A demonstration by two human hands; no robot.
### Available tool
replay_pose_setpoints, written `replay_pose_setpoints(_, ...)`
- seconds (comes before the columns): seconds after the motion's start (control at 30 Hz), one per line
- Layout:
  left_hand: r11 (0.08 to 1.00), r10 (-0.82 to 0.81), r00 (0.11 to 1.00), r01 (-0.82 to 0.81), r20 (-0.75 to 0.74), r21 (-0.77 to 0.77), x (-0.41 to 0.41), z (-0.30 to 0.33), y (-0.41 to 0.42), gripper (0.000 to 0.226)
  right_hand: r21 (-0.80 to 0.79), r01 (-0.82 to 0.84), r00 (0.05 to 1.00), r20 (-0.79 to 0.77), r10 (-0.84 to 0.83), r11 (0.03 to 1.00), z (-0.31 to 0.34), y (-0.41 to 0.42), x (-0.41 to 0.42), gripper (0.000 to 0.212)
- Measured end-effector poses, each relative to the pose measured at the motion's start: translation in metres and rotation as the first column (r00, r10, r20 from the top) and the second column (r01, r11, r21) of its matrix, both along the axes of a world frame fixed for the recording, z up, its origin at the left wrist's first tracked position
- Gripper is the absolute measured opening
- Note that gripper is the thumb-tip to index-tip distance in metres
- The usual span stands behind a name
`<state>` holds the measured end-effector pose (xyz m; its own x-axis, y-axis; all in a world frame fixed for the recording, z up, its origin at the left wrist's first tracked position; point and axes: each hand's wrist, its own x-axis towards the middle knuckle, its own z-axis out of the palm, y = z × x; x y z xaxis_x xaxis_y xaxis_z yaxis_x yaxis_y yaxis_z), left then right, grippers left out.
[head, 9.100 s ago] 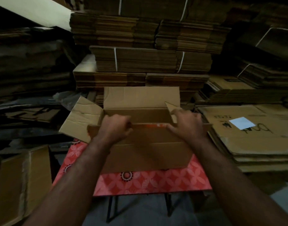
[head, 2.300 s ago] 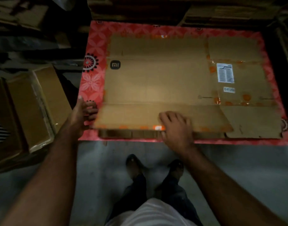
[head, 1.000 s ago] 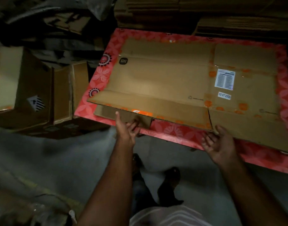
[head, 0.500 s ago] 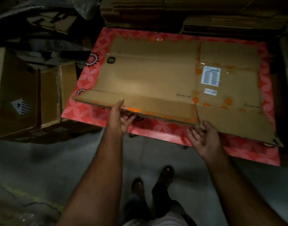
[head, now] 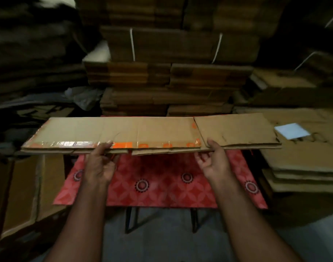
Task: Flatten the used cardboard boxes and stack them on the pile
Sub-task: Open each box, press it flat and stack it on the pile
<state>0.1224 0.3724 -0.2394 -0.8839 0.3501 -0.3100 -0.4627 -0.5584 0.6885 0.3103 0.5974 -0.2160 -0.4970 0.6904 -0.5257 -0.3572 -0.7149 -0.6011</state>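
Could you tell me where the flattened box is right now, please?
In the head view the flattened box is centre frame, held up above the red table by both hands at its near edge, left of the pile.

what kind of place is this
Probably a cardboard storeroom or recycling depot. Strapped bundles of flattened cartons are stacked high at the back, a loose pile of flat boxes sits to the right, and both hands hold a flattened box above a small table with a red patterned cloth.

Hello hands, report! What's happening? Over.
Left hand, right hand gripping flattened box, lifted above table. Pile at right. Nothing blocking.
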Motion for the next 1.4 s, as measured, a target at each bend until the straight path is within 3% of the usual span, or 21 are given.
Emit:
replay_pose_setpoints(0.23, 0.989, -0.066, 0.989, 0.082, -0.134, 0.125, 0.033, 0.086, 0.002, 0.018, 0.164, 0.085, 0.995, -0.07, -0.074, 0.983, 0.089, -0.014, 0.046, 0.004)
replay_pose_setpoints(0.6, 0.968, -0.174, 0.97, 0.2, -0.172, 0.152, 0.109, 0.135, 0.098, 0.021, 0.255, 0.267, 0.963, -0.105, -0.248, 0.929, 0.149, 0.039, 0.155, 0.011)
replay_pose_setpoints(0.9, 0.956, -0.246, 0.963, 0.26, -0.115, 0.136, 0.193, 0.116, 0.263, 0.01, 0.245, 0.373, 0.927, -0.046, -0.373, 0.895, 0.122, 0.187, 0.255, 0.026)
replay_pose_setpoints(1.13, 0.931, -0.292, 0.952, 0.304, -0.085, 0.202, 0.268, 0.104, 0.44, 0.029, 0.293, 0.444, 0.892, -0.053, -0.449, 0.847, 0.111, 0.358, 0.319, 0.028)
replay_pose_setpoints(1.2, 0.928, -0.295, 0.953, 0.302, -0.062, 0.219, 0.289, 0.089, 0.483, 0.021, 0.299, 0.468, 0.878, -0.053, -0.476, 0.832, 0.103, 0.4, 0.336, 0.026)
replay_pose_setpoints(1.33, 0.943, -0.291, 0.951, 0.266, 0.109, 0.199, 0.342, 0.031, 0.549, 0.016, 0.268, 0.473, 0.866, 0.034, -0.499, 0.839, 0.05, 0.465, 0.365, 0.049)
replay_pose_setpoints(1.4, 0.952, -0.305, 0.923, 0.285, 0.235, 0.115, 0.374, -0.007, 0.571, 0.027, 0.231, 0.386, 0.899, 0.122, -0.42, 0.893, 0.01, 0.482, 0.376, 0.048)
